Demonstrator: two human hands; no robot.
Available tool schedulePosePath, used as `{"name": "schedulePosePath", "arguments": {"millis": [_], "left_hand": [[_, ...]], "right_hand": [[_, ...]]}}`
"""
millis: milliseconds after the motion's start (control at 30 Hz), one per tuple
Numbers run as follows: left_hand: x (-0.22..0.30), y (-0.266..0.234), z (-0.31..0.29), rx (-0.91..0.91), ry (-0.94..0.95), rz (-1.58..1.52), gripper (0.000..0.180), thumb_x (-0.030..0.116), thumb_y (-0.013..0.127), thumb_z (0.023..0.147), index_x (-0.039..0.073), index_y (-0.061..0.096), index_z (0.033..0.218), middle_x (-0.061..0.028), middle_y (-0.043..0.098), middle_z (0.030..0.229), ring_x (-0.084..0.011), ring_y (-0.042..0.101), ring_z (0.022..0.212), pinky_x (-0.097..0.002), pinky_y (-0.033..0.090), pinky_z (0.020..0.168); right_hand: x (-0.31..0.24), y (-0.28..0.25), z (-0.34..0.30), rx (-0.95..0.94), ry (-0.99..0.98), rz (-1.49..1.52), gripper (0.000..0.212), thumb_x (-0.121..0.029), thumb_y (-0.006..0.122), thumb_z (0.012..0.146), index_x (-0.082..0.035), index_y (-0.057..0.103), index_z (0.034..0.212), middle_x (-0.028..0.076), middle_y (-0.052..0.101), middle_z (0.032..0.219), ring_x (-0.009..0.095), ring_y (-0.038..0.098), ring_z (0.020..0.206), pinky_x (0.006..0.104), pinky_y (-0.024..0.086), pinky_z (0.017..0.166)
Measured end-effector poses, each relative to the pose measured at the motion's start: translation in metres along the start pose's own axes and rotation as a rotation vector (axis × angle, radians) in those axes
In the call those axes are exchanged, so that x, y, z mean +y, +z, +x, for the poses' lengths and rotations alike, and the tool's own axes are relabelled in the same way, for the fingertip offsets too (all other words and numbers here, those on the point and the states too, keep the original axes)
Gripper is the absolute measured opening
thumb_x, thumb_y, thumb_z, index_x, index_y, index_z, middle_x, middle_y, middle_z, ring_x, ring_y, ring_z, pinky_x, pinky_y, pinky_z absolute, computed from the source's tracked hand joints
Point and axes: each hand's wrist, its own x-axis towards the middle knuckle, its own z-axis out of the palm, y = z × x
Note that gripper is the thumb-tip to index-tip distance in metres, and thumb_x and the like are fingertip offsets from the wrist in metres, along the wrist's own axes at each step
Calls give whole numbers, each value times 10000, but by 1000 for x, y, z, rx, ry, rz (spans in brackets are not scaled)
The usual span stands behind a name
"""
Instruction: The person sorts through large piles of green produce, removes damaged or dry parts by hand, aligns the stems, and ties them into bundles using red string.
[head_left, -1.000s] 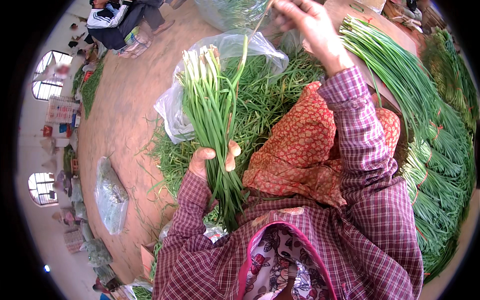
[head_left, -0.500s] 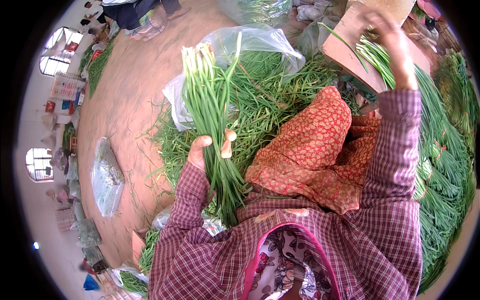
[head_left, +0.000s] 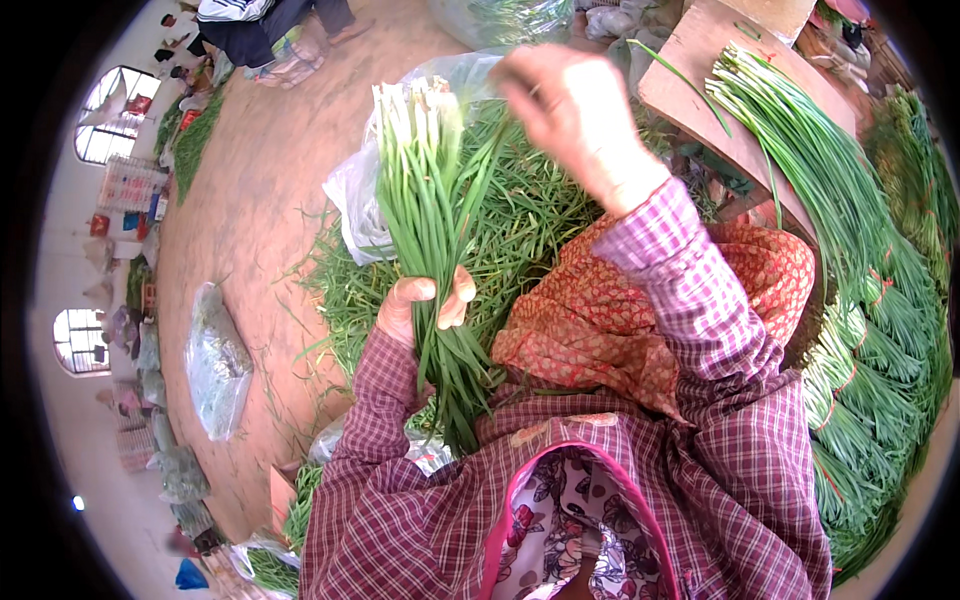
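Upright in front of me, a bunch of garlic chives [head_left: 425, 190] has its pale stalk ends at the top and its green leaves hanging toward my lap. My left hand [head_left: 425, 305] is closed around its lower part. Just right of the pale ends, my right hand [head_left: 580, 125] is in the air, its fingers smeared by motion; whether they hold a stalk I cannot make out. A larger heap of chives [head_left: 790, 130] lies across a board [head_left: 680, 85] at the right, leaves trailing over its edge.
Loose chive leaves [head_left: 520, 220] are piled on the floor before my red patterned cloth [head_left: 600, 320]. Tied bundles of chives [head_left: 870, 390] lie along my right. A filled plastic bag [head_left: 217, 365] rests on the floor at left. Another person [head_left: 270, 40] sits at the far left.
My right hand has swung left from the chives on the board to beside the bunch, uncovering the board's heap. My left hand keeps its hold, with the bunch nearly in the same place.
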Motion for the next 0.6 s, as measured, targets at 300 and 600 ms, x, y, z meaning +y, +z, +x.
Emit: {"name": "schedulePosePath", "arguments": {"millis": [300,600], "left_hand": [[-2,-15,-8,-255,128,-264,921,193,676,817,232,138,1562,-103,657,834,-194,603,494,-356,510,564],[1,-3,1,-279,131,-232,972,250,719,756,177,167,1552,-121,663,828,-177,580,468,-345,472,513]], "right_hand": [[75,-74,-16,-249,379,-320,341,-283,701,865,-115,664,1160,92,715,981,187,685,859,332,549,762],[-19,7,-8,-557,508,826,363,-201,646,910,-45,597,1235,98,700,1004,138,650,787,282,537,691]]}}
